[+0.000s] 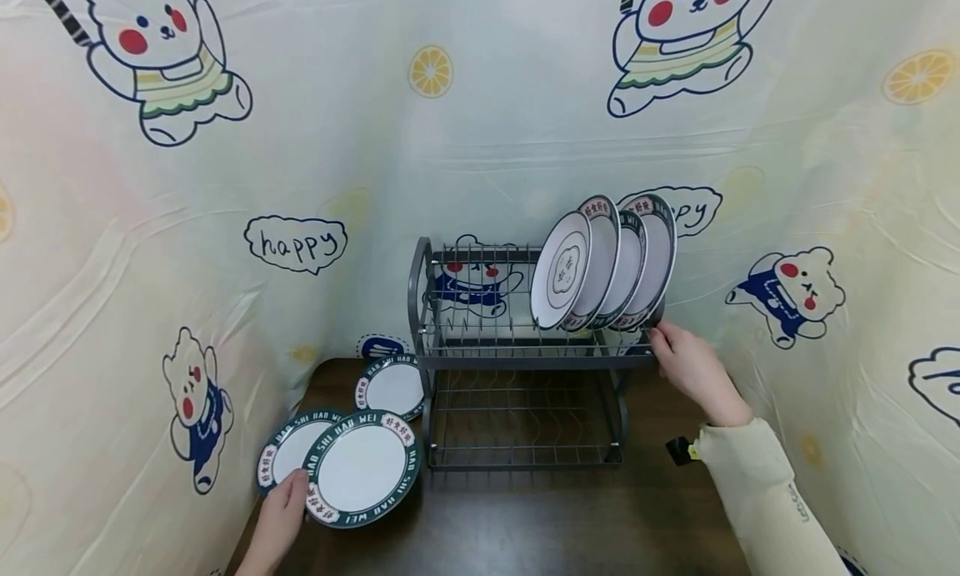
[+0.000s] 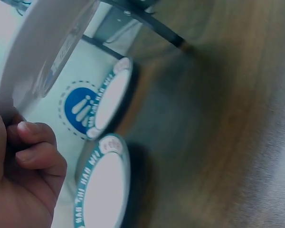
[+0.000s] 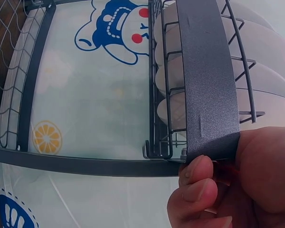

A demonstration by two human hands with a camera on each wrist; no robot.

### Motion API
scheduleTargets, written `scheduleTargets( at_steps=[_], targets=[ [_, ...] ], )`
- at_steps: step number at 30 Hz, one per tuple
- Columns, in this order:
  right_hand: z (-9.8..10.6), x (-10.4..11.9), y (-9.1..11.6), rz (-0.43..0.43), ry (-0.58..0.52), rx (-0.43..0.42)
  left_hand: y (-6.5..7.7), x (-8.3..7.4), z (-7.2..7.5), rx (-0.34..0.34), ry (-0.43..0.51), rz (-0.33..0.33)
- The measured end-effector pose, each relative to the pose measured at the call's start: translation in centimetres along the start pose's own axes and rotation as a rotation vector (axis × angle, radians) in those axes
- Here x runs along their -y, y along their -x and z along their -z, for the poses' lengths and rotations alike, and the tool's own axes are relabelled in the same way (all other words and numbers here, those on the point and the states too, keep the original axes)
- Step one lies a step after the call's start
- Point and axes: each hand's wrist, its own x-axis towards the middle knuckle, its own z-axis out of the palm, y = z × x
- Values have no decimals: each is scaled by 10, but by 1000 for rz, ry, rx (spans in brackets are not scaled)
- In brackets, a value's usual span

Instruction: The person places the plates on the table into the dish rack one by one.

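My left hand (image 1: 279, 513) pinches a white plate (image 1: 362, 468) with a green lettered rim and lifts it above the table at the left. In the left wrist view, that plate (image 2: 35, 57) shows its pale underside, with the fingers curled at its edge. Two similar plates lie below it, one nearer plate (image 1: 292, 447) partly covered by the held one and one far plate (image 1: 393, 388) beside the rack. My right hand (image 1: 697, 368) grips the right end of the upper tier of a dark two-tier dish rack (image 1: 525, 363). Its fingers curl around the metal frame (image 3: 209, 76).
Several plates (image 1: 561, 272) stand on edge at the right of the rack's upper tier. The lower tier (image 1: 525, 455) is wire. Brown wooden table (image 1: 540, 518) lies in front, and a printed cloth (image 1: 337, 126) hangs behind and at both sides.
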Motion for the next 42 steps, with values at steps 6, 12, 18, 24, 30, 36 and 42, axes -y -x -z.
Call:
scheduleTargets(
  at_steps=[6, 12, 18, 24, 30, 36, 42],
  targets=[
    [-1, -1, 0, 2, -1, 3, 3, -14, 8, -24, 42, 3],
    [0, -1, 0, -6, -9, 11, 6, -27, 12, -67, 54, -55],
    [0, -2, -1, -6, -15, 4, 8, -43, 15, -65, 58, -45],
    [-1, -3, -2, -3, -7, -1, 10, -48, 18, -52, 60, -10],
    [-1, -3, -2, -3, -3, -2, 12, -52, 20, -85, 69, -33],
    [-1, -2, -1, -8, -11, 4, 14, -59, 22, -103, 73, -63],
    [-1, -2, -1, -6, -16, 3, 18, -67, 24, -123, 75, -114]
  ],
)
